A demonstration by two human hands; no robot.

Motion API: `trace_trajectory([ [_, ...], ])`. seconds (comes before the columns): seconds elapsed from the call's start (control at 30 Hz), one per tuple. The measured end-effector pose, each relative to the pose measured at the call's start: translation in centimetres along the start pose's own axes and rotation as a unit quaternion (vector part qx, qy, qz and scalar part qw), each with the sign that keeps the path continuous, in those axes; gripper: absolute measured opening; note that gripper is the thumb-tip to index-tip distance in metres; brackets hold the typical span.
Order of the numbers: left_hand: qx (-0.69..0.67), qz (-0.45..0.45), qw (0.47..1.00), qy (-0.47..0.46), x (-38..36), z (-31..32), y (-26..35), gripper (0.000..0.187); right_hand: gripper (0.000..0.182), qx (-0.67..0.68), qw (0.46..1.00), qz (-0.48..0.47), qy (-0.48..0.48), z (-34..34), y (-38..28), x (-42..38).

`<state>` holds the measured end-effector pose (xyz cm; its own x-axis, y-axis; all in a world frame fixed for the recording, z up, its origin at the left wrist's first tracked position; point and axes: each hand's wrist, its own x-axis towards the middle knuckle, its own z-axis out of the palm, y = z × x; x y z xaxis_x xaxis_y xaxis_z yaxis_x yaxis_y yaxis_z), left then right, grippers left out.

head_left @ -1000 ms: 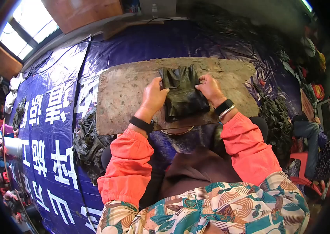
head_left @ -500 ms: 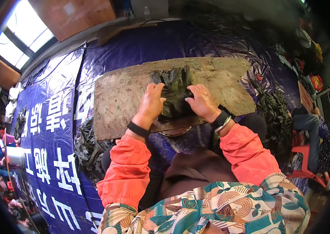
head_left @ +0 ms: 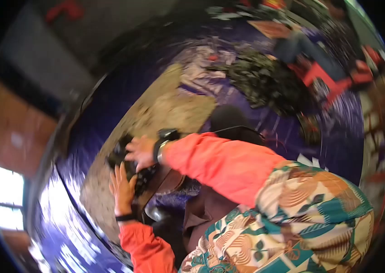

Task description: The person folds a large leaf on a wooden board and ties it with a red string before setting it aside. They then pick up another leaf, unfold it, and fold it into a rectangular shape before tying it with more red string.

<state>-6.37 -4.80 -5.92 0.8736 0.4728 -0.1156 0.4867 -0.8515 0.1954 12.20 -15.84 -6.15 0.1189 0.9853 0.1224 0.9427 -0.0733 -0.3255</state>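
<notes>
A bundle of dark, wet-looking kelp-like leaves (head_left: 118,152) lies on the worn wooden board (head_left: 160,109). My left hand (head_left: 122,189) is at the near left edge of the bundle, its fingers stretched out and apart. On the other side, my right hand (head_left: 141,152) rests over the leaves with its fingers spread. Neither hand wraps around anything. Part of the bundle is hidden under my hands, and motion blurs its outline.
A heap of dark leaves (head_left: 269,82) lies on the purple plastic sheet (head_left: 338,129) to the right. Beyond it a person in jeans (head_left: 313,52) sits by a red plastic chair (head_left: 322,79). A window (head_left: 2,191) is at the far left.
The view has swung toward the right, so the board now looks tilted and the leaf heap and seated person show nearer the middle. My hands stay at the bundle, fingers more spread.
</notes>
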Motion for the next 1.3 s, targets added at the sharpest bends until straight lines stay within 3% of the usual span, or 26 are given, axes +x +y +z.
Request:
trace_trajectory([
  [0.03, 0.017, -0.010, 1.000, -0.016, 0.0, 0.3, 0.3, 0.071, 0.058, 0.021, 0.998, 0.027, -0.044, -0.6, 0.2, -0.3],
  [0.1, 0.020, 0.003, 1.000, -0.022, -0.1, -0.2, 0.6, 0.072, 0.060, 0.067, 0.996, 0.059, 0.029, -5.0, -0.7, -2.9],
  [0.17, 0.012, 0.039, 0.999, -0.018, -0.1, -0.8, 0.9, 0.072, 0.060, 0.082, 0.981, 0.018, 0.175, -7.4, 0.2, -7.1],
  [0.2, -0.012, 0.038, 0.998, 0.041, -0.9, -2.0, 1.5, 0.072, 0.058, 0.093, 0.973, 0.019, 0.211, -10.3, 0.6, -10.6],
  [0.3, -0.035, 0.048, 0.989, 0.134, -3.7, -6.5, 6.7, 0.072, 0.035, 0.120, 0.912, -0.041, 0.391, -15.0, 6.9, -22.5],
  [0.33, -0.034, 0.041, 0.991, 0.120, -4.9, -8.1, 8.8, 0.068, 0.032, 0.029, 0.905, -0.010, 0.424, -16.1, 9.6, -26.9],
  [0.37, -0.019, 0.044, 0.994, 0.098, -6.0, -9.2, 10.6, 0.068, 0.029, -0.051, 0.895, 0.103, 0.431, -15.2, 12.2, -30.9],
  [0.4, -0.028, 0.035, 0.994, 0.099, -6.6, -9.9, 12.5, 0.066, 0.009, -0.118, 0.843, 0.139, 0.506, -13.0, 16.0, -34.6],
  [0.43, -0.037, 0.029, 0.994, 0.101, -6.7, -10.3, 14.2, 0.063, 0.015, -0.114, 0.875, 0.237, 0.407, -10.6, 19.1, -40.5],
  [0.47, -0.025, 0.034, 0.996, 0.084, -6.5, -10.5, 15.4, 0.063, 0.012, -0.001, 0.812, 0.440, 0.385, -7.9, 21.1, -45.4],
  [0.5, -0.035, 0.046, 0.997, 0.058, -6.5, -10.1, 15.8, 0.060, 0.013, -0.012, 0.760, 0.547, 0.350, -5.4, 21.6, -49.7],
  [0.53, -0.043, 0.056, 0.997, 0.031, -6.2, -10.2, 16.8, 0.058, 0.011, -0.063, 0.730, 0.583, 0.350, -2.0, 22.0, -54.0],
  [0.63, -0.057, 0.073, 0.995, -0.043, -4.2, -9.6, 21.2, 0.053, 0.008, -0.013, 0.651, 0.726, 0.221, 7.5, 20.5, -61.0],
  [0.73, -0.129, 0.044, 0.986, -0.099, -2.6, -8.8, 25.7, 0.045, 0.013, 0.217, 0.616, 0.742, 0.148, 16.3, 17.7, -61.0],
  [0.77, -0.149, 0.044, 0.980, -0.122, -2.1, -8.5, 27.0, 0.043, 0.014, 0.292, 0.546, 0.768, 0.165, 18.9, 17.5, -60.3],
  [0.9, -0.165, 0.033, 0.968, -0.187, -1.0, -8.0, 30.7, 0.040, 0.019, 0.320, 0.452, 0.801, 0.226, 19.7, 20.0, -56.1],
  [0.97, -0.158, 0.038, 0.968, -0.190, -1.0, -7.7, 30.7, 0.039, 0.020, 0.318, 0.460, 0.791, 0.249, 21.6, 22.2, -55.2],
  [1.03, -0.148, 0.021, 0.966, -0.213, -1.0, -7.5, 31.1, 0.039, 0.025, 0.373, 0.462, 0.796, 0.116, 20.7, 25.0, -54.5],
  [1.1, -0.159, 0.018, 0.964, -0.210, -1.0, -7.2, 32.0, 0.039, 0.032, 0.436, 0.367, 0.800, 0.187, 25.7, 26.7, -53.9],
  [1.17, -0.152, 0.028, 0.962, -0.223, -1.0, -6.9, 32.5, 0.039, 0.034, 0.507, 0.370, 0.773, 0.087, 21.8, 26.7, -52.7],
  [1.23, -0.156, 0.035, 0.964, -0.211, -1.1, -7.1, 34.0, 0.039, 0.029, 0.492, 0.355, 0.791, 0.073, 21.9, 26.5, -52.6],
  [1.3, -0.080, 0.062, 0.963, -0.250, -0.6, -8.0, 36.7, 0.041, 0.019, 0.158, 0.428, 0.876, 0.159, 24.1, 26.8, -53.8],
])
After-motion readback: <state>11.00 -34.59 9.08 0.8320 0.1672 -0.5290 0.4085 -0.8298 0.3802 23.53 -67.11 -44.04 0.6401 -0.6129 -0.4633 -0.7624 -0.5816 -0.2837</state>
